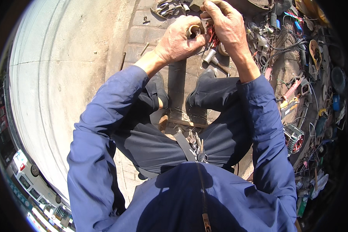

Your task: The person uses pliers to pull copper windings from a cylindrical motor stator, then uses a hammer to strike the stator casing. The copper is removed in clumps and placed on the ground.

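My left hand, at the upper middle, is closed round a hollow brass-coloured cylindrical piece, its open end showing. Just right of it my right hand is closed, thumb and fingers bent together at the top edge; what they grip is hidden. Red strands or small red parts show between the hands. Below these, a silver metal cylinder and a tool with a rod-like handle lie on the paving, near my shoes.
Scattered metal parts lie above my hands. A dense heap of tools, cables and hardware runs down the right side. Keys hang at my waist. Pale pavement spreads to the left, with a parked white car at the lower left rim.
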Tool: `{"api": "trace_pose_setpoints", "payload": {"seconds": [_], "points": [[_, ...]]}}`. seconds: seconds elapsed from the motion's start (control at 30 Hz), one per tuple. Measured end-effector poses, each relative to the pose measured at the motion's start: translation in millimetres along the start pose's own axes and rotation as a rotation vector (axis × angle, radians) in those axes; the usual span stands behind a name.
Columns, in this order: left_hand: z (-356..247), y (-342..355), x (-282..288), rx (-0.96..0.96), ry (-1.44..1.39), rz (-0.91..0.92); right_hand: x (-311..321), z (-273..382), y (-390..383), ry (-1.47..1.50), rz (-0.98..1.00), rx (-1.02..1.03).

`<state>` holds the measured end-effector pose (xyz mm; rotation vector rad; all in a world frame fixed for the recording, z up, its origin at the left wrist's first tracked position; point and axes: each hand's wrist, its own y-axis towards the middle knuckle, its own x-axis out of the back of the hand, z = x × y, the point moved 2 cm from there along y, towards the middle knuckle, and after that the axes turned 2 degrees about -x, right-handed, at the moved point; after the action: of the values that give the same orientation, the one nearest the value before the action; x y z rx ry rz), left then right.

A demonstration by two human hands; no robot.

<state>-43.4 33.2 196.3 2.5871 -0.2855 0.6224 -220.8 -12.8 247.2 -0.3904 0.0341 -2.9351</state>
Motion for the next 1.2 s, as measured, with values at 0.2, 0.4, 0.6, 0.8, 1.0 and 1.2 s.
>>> {"api": "trace_pose_setpoints", "payload": {"seconds": [0.2, 0.4, 0.6, 0.8, 1.0, 1.2], "points": [[13, 17, 4, 0.118, -0.161, -0.209, -28, 24, -3, -0.687, 0.074, 0.563], [36, 12, 29, 0.168, -0.278, -0.134, -8, 6, 5, -0.388, 0.085, 0.049], [48, 10, 53, 0.319, -0.287, -0.174, 74, -16, 17, -0.637, 0.304, 0.070], [84, 4, 82, 0.490, -0.457, -0.353, 125, -140, -35, -0.649, 0.201, -0.210], [153, -7, 127, 0.665, -0.489, -0.852, 62, -252, -90, -0.416, 0.281, -0.466], [216, -89, 171, 0.866, -0.435, -1.218, -22, -294, -70, -0.257, 0.362, -0.496]]}}
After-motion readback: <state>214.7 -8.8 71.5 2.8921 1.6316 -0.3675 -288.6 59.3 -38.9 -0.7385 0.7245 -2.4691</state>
